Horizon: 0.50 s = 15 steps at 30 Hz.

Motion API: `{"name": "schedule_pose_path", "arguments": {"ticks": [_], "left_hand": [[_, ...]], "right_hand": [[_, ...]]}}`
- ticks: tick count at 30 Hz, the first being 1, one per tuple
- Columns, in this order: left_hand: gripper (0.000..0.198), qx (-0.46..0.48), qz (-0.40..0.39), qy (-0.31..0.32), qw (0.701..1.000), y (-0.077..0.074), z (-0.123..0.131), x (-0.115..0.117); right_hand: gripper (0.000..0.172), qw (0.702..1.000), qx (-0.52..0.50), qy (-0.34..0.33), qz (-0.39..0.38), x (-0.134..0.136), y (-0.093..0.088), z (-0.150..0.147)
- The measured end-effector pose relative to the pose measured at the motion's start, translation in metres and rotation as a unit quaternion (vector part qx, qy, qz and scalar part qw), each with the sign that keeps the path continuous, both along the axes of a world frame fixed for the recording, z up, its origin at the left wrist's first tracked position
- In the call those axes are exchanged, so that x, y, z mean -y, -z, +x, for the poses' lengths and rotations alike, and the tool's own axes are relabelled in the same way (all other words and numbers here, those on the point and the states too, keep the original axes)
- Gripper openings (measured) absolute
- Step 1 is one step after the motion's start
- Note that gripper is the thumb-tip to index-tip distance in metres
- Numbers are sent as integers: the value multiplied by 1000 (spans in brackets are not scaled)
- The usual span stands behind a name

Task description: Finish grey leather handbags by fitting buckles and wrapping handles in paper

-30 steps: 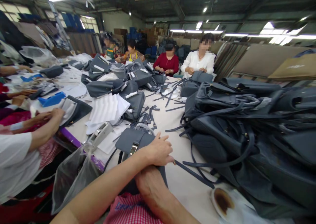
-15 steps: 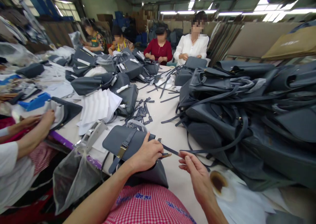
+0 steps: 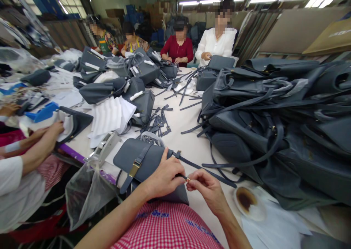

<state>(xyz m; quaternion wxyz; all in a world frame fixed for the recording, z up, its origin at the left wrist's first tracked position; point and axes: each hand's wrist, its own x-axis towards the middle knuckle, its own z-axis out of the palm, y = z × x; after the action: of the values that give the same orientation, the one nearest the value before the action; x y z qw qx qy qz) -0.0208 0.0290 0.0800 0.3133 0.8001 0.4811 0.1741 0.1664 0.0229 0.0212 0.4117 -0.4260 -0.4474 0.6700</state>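
A dark grey-blue handbag [image 3: 153,159] with a flap lies in front of me at the table's edge. A buckled strap with a gold clasp [image 3: 134,170] crosses its flap. My left hand [image 3: 167,174] rests on the bag, index finger along the flap, its other fingers closed on a short dark strap end with a gold metal tip [image 3: 187,180]. My right hand [image 3: 205,187] pinches that tip between thumb and fingertips. Just beyond, a long thin strap [image 3: 205,169] runs from the bag's buckled side across the table, touched by neither hand's fingertips as far as I see.
Many similar bags [image 3: 246,139] are heaped at the right, others beyond. Loose strap pieces [image 3: 161,123] and white foam sheets [image 3: 106,113] lie ahead. A dish of brown liquid [image 3: 246,200] sits near my right forearm. A co-worker's hands [image 3: 55,130] work at left; several people sit opposite.
My right hand has let go of the long strap and moved left and down onto the gold tip at my left hand. The strap now lies stretched out to the right.
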Motion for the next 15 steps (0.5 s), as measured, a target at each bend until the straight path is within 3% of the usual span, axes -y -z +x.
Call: {"name": "schedule_pose_path", "arguments": {"ticks": [5,11,13,15], "left_hand": [[14,21,10,-4,1000,5,1,4],[14,60,14,-76,995,15,4,10],[16,72,12,-102,992,17,4,11],[16,83,14,-107,991,17,4,12]], "right_hand": [[23,993,68,-24,94,2,0,0],[21,944,193,28,266,5,12,-4],[24,933,233,42,270,7,19,-2],[32,941,249,39,225,10,24,2]]}}
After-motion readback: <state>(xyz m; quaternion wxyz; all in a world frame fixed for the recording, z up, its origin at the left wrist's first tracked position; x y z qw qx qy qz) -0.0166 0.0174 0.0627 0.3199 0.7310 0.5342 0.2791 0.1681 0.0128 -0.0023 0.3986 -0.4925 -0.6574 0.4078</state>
